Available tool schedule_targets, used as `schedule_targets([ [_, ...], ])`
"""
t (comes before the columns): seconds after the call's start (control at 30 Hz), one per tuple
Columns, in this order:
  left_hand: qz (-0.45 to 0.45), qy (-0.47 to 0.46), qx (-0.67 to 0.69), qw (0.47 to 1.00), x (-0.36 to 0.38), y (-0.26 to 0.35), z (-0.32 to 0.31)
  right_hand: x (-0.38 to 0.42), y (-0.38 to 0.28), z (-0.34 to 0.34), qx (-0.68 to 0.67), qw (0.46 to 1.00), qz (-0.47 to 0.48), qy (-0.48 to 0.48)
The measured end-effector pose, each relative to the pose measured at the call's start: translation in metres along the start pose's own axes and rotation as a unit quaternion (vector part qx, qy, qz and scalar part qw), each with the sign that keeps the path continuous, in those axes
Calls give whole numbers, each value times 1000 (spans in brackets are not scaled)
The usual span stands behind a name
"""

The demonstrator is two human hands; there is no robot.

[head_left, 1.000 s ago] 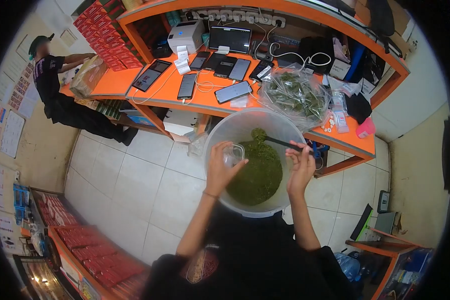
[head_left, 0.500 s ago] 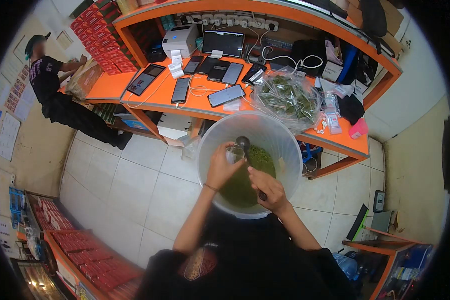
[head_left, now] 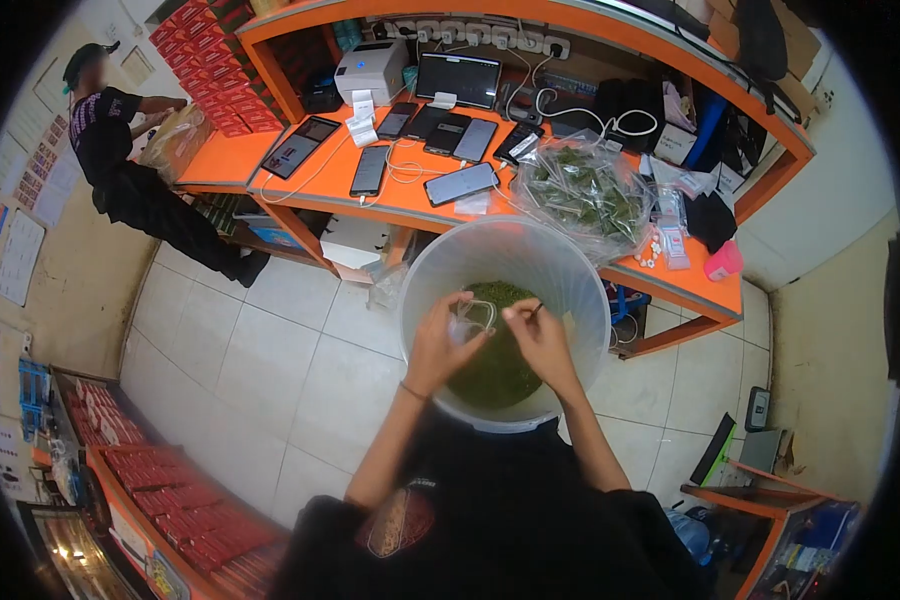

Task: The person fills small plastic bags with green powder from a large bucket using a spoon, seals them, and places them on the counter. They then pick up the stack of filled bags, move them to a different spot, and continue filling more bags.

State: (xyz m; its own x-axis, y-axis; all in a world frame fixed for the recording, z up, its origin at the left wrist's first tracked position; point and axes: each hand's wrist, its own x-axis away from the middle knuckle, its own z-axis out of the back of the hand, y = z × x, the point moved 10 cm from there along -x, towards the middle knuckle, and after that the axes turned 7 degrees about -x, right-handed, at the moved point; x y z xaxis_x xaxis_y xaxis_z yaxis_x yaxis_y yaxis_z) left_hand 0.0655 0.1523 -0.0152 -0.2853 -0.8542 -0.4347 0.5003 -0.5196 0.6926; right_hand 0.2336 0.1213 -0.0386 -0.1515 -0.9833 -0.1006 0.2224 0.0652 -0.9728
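Now, step: filling a small clear pouch over the bucket.
Left hand (head_left: 440, 345): pinches the pouch (head_left: 475, 315) open.
Right hand (head_left: 542, 335): closed on a thin scoop handle at the pouch mouth.
Green flakes (head_left: 495, 365): in the white bucket (head_left: 580, 275).
Next, likely: tip steadily, pouch mouth kept wide.
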Motion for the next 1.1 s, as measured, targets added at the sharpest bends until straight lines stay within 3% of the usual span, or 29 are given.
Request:
schedule_targets([
  [0.13, -54, 0, -8, 998, 1, 8, -3, -12, -6, -15, 28, 999, 23, 19],
  [0.17, 70, -86, -93, 989, 6, -23, -23, -19, 3, -20, 92, 987, 126, 24],
  [0.2, 194, -173, -173, 950, 25, -53, -37, -16, 20, -22, 91, 988, 121, 19],
  [0.27, 177, -166, -182, 953, 20, -56, -42, -22, 13, -28, 212, 951, 226, 16],
  [0.3, 163, -167, -191, 953, 19, -55, -43, -28, 1, -24, 211, 951, 226, 17],
  [0.33, 170, -176, -190, 951, 27, -59, -43, -30, 6, -22, 168, 974, 151, -29],
  [0.37, 61, -138, -139, 979, 16, -39, -40, -31, 14, -21, 126, 986, 80, -72],
  [0.4, -57, -91, -87, 990, 3, -15, -32, -37, 13, -13, 130, 986, 83, -68],
  [0.43, -61, -90, -84, 990, -1, -13, -31, -40, 22, -12, 87, 990, 33, -110],
  [0.5, 155, -192, 91, 965, 6, -47, -50, -35, 20, -14, 42, 988, -19, -148],
  [0.57, 174, -179, 134, 959, 6, -52, -50, -34, 13, 1, -93, 991, -61, -73],
  [0.67, 202, -155, 200, 946, 5, -49, -45, -28, 5, 0, -45, 994, 2, -97],
  [0.8, 247, -101, 251, 931, 6, -49, -35, -27, 18, 0, -79, 994, -9, -71],
  [0.9, 247, -48, 276, 928, 7, -46, -30, -21, 14, -2, -119, 991, 17, -63],
  [1.0, 200, -53, 238, 949, 8, -55, -38, -21, 12, -10, -135, 988, 24, -66],
  [1.1, 219, -42, 234, 946, 10, -51, -35, -18, 6, -9, -92, 993, 44, -54],
])
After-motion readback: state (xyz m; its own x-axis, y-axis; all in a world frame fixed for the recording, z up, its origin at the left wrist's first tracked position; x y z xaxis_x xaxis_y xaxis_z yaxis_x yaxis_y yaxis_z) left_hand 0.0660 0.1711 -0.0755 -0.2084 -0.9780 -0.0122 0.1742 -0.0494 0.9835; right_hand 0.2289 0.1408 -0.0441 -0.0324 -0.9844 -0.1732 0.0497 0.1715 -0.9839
